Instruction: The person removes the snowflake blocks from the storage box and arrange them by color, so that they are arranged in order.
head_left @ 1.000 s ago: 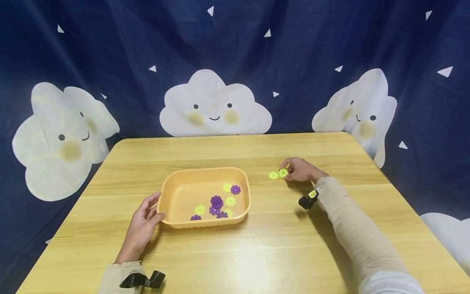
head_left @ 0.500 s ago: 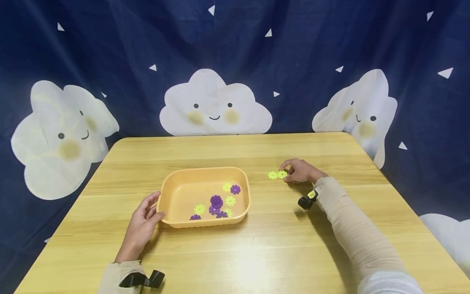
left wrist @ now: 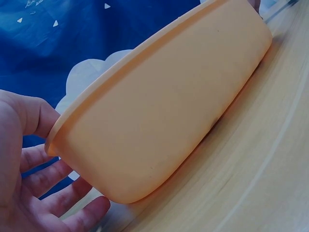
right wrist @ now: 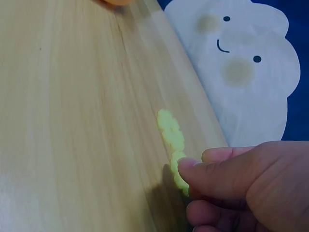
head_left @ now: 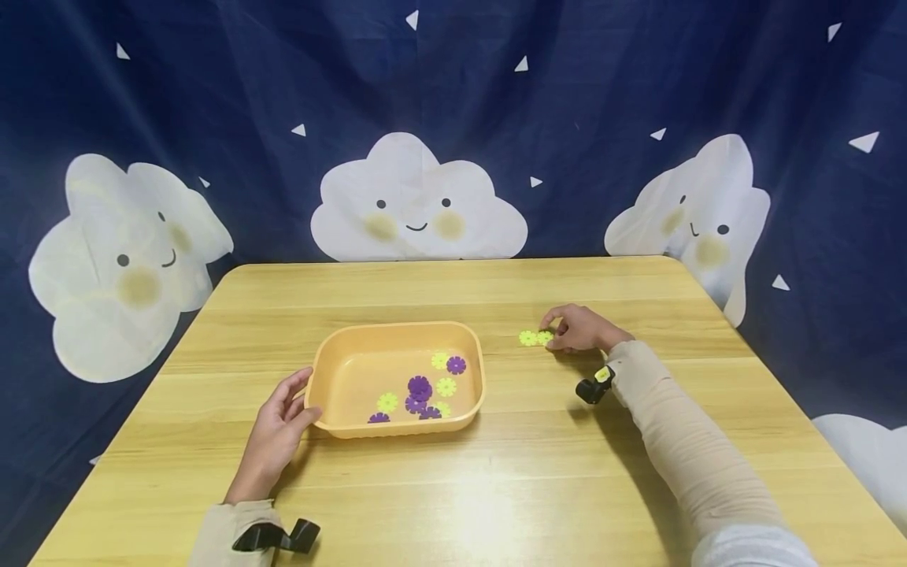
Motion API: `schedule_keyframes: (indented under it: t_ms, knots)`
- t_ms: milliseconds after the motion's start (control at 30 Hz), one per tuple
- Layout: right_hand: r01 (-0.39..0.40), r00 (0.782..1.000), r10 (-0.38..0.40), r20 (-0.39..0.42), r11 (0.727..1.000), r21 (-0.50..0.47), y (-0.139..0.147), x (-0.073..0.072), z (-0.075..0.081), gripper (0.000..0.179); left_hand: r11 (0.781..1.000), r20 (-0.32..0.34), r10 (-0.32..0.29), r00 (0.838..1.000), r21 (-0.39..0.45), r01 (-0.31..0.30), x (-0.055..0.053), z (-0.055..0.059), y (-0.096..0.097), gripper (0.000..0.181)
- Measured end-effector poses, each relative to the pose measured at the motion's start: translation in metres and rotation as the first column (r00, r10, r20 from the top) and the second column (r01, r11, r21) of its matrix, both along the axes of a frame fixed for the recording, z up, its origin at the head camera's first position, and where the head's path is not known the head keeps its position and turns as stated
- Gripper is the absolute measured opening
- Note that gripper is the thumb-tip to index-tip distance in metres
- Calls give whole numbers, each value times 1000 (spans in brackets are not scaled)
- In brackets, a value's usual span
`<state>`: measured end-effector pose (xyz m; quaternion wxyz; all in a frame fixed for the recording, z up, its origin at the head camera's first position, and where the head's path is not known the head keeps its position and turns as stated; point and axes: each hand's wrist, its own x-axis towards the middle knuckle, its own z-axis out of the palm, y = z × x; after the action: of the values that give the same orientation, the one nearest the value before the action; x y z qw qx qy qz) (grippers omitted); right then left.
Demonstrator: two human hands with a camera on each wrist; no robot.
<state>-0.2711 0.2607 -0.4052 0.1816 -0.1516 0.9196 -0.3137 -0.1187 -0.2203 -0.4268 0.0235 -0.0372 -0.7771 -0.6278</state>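
Wooden table (head_left: 510, 488), left hand (head_left: 272, 433) with loose fingers resting against the orange tray (head_left: 333, 354) rim, tray nearer centre, right hand (head_left: 581, 329) farther, fingertips pinching a yellow-green flower disc (head_left: 544, 338), touching a second disc (head_left: 527, 338).

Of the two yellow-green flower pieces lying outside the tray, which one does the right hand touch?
The right-hand piece, nearer the right hand; its neighbour lies free beside it.
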Motion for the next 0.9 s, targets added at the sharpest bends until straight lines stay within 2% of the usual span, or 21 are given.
schedule_keyframes:
  t_ms: [267, 367, 600, 667, 733, 800, 900]
  knots:
    - [-8, 1000, 9, 27, 999, -37, -12, -1, 8, 28, 1000, 5, -10, 1000, 2, 10, 0, 1, -1, 57]
    - [-26, 999, 28, 40, 998, -54, -17, -1, 12, 29, 1000, 3, -14, 1000, 11, 14, 0, 1, -1, 58]
    - [-92, 996, 94, 13, 992, -83, -30, -2, 19, 30, 1000, 1, -3, 1000, 26, 3, 1, 3, -5, 61]
    - [-109, 994, 110, 7, 989, -98, -34, -3, 21, 31, 997, 12, 5, 1000, 73, -6, 0, 5, -6, 60]
    - [-114, 993, 115, 6, 987, -110, -37, -3, 23, 30, 988, 24, 14, 1000, 155, -18, 0, 5, -6, 58]
    - [-116, 993, 117, -1, 987, -109, -40, -4, 24, 30, 965, 32, 21, 999, 260, -29, -1, 6, -7, 54]
    - [-110, 994, 111, -3, 988, -110, -46, -5, 27, 28, 919, 33, 22, 999, 394, -33, -2, 5, -7, 42]
